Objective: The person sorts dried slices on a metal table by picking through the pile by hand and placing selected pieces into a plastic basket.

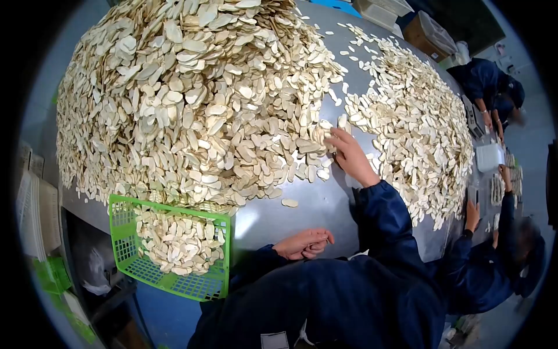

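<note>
A large heap of pale, dried-looking flat slices [192,104] covers the left and middle of the metal table [317,206]. At the heap's right edge, my right hand [353,158] reaches forward with its fingers apart, fingertips touching or just over the slices. My left hand [305,243] is close to my body above the table's near edge, fingers curled in; whether anything is inside them is hidden. To the left of it, a green mesh basket [122,238] tilts at the table edge, partly filled with slices.
A second, flatter spread of slices [418,128] lies to the right. Beyond it, two people in dark blue work near a white container [490,157]. Stacked pale crates [40,215] stand far left; a cardboard box [427,36] is at the back right.
</note>
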Motion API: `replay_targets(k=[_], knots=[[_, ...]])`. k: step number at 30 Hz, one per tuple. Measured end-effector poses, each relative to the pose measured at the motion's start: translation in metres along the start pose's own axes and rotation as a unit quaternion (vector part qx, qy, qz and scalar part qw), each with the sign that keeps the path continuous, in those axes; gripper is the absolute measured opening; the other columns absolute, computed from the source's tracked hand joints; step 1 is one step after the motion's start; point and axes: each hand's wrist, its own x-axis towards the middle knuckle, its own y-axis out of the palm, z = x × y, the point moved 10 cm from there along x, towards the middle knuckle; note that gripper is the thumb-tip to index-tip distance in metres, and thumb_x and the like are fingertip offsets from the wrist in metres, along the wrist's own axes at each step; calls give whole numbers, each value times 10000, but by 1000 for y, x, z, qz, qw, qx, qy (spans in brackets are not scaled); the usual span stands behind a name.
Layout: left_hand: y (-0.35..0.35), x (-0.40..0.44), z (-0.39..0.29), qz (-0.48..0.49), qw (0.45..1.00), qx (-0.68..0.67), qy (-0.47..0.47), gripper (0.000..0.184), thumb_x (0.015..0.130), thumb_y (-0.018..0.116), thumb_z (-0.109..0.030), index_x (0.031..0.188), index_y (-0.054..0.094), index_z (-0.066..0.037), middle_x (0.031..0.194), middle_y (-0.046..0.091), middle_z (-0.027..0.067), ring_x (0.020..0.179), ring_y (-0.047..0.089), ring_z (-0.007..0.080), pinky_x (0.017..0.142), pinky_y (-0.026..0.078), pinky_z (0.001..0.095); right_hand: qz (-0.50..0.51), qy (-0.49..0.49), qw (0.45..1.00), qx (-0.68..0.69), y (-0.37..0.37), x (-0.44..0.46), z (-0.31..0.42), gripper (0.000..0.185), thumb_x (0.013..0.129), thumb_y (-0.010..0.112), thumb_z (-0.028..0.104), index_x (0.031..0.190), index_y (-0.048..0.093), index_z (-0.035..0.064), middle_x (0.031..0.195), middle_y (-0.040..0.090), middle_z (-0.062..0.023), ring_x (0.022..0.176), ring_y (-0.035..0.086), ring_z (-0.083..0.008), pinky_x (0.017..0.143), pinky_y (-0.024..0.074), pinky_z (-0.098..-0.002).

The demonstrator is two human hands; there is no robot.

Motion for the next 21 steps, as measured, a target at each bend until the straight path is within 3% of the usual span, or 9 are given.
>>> replay_targets(k=[3, 4, 6, 9, 10, 15, 19, 21], knots=[[3, 0, -1, -6, 1000, 0, 1, 218, 1020, 427, -223, 1068, 507, -26, 646, 322, -45, 531, 256, 31, 447, 234, 165, 11, 24, 1000, -1, -11, -10, -20, 257, 735, 517, -92, 889, 673, 42, 1273, 546, -193, 1205, 477, -389, 981, 419, -377], [3, 0, -2, -5, 1000, 4, 2, 217, 1020, 428, -223, 1065, 508, -26, 645, 323, -45, 530, 258, 31, 446, 236, 165, -28, 2, 998, -58, -26, -12, -17, 240, 716, 539, -71, 868, 676, 53, 1192, 596, -176, 1128, 516, -395, 947, 431, -423], [3, 0, -2, 2, 1000, 4, 6, 216, 1019, 430, -224, 1059, 510, -28, 645, 323, -44, 529, 262, 30, 446, 238, 164, -40, 83, 995, -28, -34, -22, -29, 192, 749, 558, -30, 873, 673, 60, 1075, 625, -160, 1029, 563, -366, 864, 465, -407], [4, 2, -2, 11, 1000, 1, 7, 210, 1021, 424, -222, 1058, 508, -34, 652, 313, -46, 532, 257, 31, 446, 234, 166, 34, 95, 995, 9, -15, -28, -6, 135, 789, 587, 33, 886, 673, 73, 947, 621, -129, 897, 600, -337, 751, 487, -388], [3, 2, -1, 10, 1000, 5, 5, 206, 1023, 416, -220, 1063, 502, -38, 658, 306, -48, 537, 250, 33, 446, 228, 169, 18, 58, 998, 5, -7, -30, 4, 135, 812, 614, 89, 936, 669, 92, 872, 593, -106, 775, 602, -329, 669, 486, -394], [-1, 1, 0, 2, 1000, 15, 4, 200, 1025, 406, -219, 1065, 492, -43, 662, 299, -50, 541, 248, 34, 449, 227, 174, 19, 61, 995, -79, 10, -34, 23, 127, 810, 636, 112, 936, 640, 93, 850, 570, -108, 750, 596, -337, 637, 484, -422], [2, 0, -1, -7, 1000, 16, -4, 197, 1026, 405, -220, 1052, 493, -46, 660, 301, -51, 539, 256, 32, 450, 234, 175, 44, 109, 992, -55, 14, -52, 9, 150, 795, 671, 98, 935, 625, 70, 862, 576, -109, 721, 597, -316, 629, 476, -387], [2, 0, -1, -7, 1000, 13, -4, 192, 1024, 408, -215, 1051, 494, -46, 660, 306, -50, 539, 261, 32, 450, 237, 176, 109, 118, 987, 24, 19, -61, -2, 187, 800, 673, 138, 969, 637, 69, 881, 588, -113, 725, 604, -323, 640, 484, -387]])
